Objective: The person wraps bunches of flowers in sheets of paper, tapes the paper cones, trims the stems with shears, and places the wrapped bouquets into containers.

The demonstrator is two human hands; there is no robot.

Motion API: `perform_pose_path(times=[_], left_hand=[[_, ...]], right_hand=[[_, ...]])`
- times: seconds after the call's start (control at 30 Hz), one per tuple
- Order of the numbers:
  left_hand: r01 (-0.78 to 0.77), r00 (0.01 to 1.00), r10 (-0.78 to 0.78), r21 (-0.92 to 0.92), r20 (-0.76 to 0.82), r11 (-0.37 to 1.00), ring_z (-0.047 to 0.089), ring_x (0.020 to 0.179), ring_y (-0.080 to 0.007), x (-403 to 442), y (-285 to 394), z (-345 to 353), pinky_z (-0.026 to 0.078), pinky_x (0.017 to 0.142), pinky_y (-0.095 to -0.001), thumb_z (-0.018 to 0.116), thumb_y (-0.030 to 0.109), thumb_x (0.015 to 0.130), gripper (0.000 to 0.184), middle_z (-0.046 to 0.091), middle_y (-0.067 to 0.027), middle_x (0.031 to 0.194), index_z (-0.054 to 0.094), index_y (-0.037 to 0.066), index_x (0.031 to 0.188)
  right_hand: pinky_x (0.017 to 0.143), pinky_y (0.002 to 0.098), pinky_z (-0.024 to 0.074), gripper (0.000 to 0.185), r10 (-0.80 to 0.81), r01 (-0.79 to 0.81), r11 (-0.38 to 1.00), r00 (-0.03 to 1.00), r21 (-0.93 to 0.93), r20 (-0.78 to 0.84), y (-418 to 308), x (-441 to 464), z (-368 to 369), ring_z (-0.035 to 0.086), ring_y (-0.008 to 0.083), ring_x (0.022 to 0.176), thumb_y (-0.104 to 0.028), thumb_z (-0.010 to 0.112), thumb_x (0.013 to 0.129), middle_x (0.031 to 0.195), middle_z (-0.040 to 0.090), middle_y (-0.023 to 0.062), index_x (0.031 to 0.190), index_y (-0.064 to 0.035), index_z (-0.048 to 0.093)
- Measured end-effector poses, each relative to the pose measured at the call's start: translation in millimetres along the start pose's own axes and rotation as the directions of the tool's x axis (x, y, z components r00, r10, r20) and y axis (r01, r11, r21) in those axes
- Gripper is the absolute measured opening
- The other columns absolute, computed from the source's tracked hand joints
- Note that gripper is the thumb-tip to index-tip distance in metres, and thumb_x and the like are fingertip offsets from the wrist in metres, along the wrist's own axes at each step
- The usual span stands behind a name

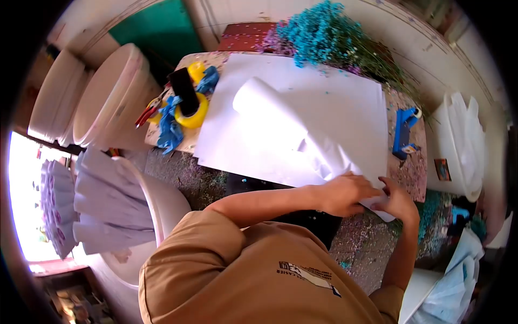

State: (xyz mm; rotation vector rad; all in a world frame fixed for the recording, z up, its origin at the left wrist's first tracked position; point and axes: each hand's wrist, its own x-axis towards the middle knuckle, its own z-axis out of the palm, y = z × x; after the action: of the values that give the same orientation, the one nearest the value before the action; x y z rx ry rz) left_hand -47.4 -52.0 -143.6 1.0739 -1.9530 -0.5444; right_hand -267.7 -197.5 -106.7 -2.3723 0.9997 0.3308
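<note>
A sheet of white wrapping paper rolled into a cone (294, 127) lies across a flat stack of white paper (237, 148). Its wide end points to the upper left, and its narrow, creased end is at my hands. My left hand (348, 194) is closed over the narrow end, fingers bent. On the other side of that end, my right hand (398, 201) curls with thumb and fingers around the paper's lower tip (380, 208). What the cone contains, if anything, is hidden.
Blue dried flowers (324, 32) lie at the back. Yellow tape rolls (192, 112), blue ribbon (170, 129) and red-handled pliers (148, 112) are at the left; a blue tape dispenser (403, 132) is at the right. White buckets (110, 97) stand beside the table (407, 181).
</note>
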Motion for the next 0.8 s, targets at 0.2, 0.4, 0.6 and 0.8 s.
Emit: perform_pose_path(times=[0.2, 0.4, 0.6, 0.8], left_hand=[[0.490, 0.564, -0.820, -0.758, -0.103, 0.432, 0.067, 0.107, -0.0237, -138.4, -59.7, -78.8, 0.052, 0.096, -0.0347, 0.067, 0.014, 0.095, 0.054, 0.070, -0.0187, 0.121, 0.050, -0.011, 0.140], [0.150, 0.480, -0.873, -0.973, -0.083, 0.174, 0.058, 0.125, -0.0344, -157.8, -91.3, -94.9, 0.047, 0.108, -0.0442, 0.074, 0.032, 0.093, 0.086, 0.054, -0.0231, 0.140, 0.025, -0.006, 0.153], [0.038, 0.658, -0.747, -0.987, -0.092, 0.155, 0.043, 0.139, -0.0338, -108.4, -36.6, -46.8, 0.039, 0.112, -0.0537, 0.090, 0.043, 0.077, 0.106, 0.045, -0.0147, 0.148, 0.026, 0.009, 0.155], [0.350, 0.872, -0.478, -0.813, 0.103, 0.465, 0.043, 0.140, -0.0269, -79.3, 22.5, 24.5, 0.036, 0.117, -0.0410, 0.097, 0.022, 0.070, 0.114, 0.045, -0.0142, 0.149, 0.024, 0.002, 0.156]], right_hand=[[0.115, 0.0371, 0.0378, 0.104, -0.336, 0.299, 0.884, 0.941, 0.358, 0.043, -76.9, 133.1, 8.0, 0.051, 0.0292, 0.136, -0.022, 0.092, 0.063, 0.148, 0.053, 0.0196, 0.152, 0.0005, 0.042], [0.117, 0.0373, 0.0354, 0.104, -0.377, 0.287, 0.792, 0.924, 0.539, 0.062, -127.2, 152.9, 12.7, 0.053, 0.0307, 0.132, -0.023, 0.090, 0.061, 0.144, 0.055, 0.0189, 0.151, 0.0006, 0.043], [0.118, 0.0411, 0.0337, 0.119, -0.245, 0.299, 0.904, 0.948, 0.306, -0.203, -102.2, 20.9, 49.6, 0.045, 0.0329, 0.142, -0.026, 0.096, 0.058, 0.151, 0.049, 0.0208, 0.156, 0.0008, 0.034], [0.112, 0.0419, 0.0403, 0.119, -0.014, 0.363, 0.663, 0.881, 0.654, -0.474, -69.7, -71.4, 113.4, 0.051, 0.0280, 0.136, -0.029, 0.100, 0.060, 0.146, 0.051, 0.0172, 0.155, -0.0021, 0.033]])
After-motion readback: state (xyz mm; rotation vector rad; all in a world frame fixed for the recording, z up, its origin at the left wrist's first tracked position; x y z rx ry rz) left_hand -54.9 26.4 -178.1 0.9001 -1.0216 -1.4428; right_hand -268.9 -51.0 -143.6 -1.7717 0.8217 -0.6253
